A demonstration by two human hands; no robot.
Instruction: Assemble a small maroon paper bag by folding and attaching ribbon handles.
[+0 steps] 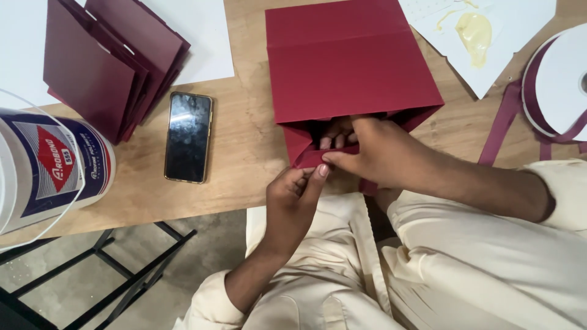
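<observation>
Wooden tabletop fills most of my view, its near edge running just above my lap. My right hand reaches into the open mouth of a dark red paper bag, fingers curled inside and thumb pinching the folded flap at the lip; my left hand pinches the same flap from below, fingertips closed narrowly on it. That bag lies flat at the table's middle, its long axis running away from me, the mouth pointing toward my body and the closed end pointing off to the far edge. To the left lies a black phone face up, then a fanned stack of dark red folded bags on white paper. At far left stands a white tub with a blue label and red diamond. At right sit a ribbon spool and a glue-smeared sheet.
</observation>
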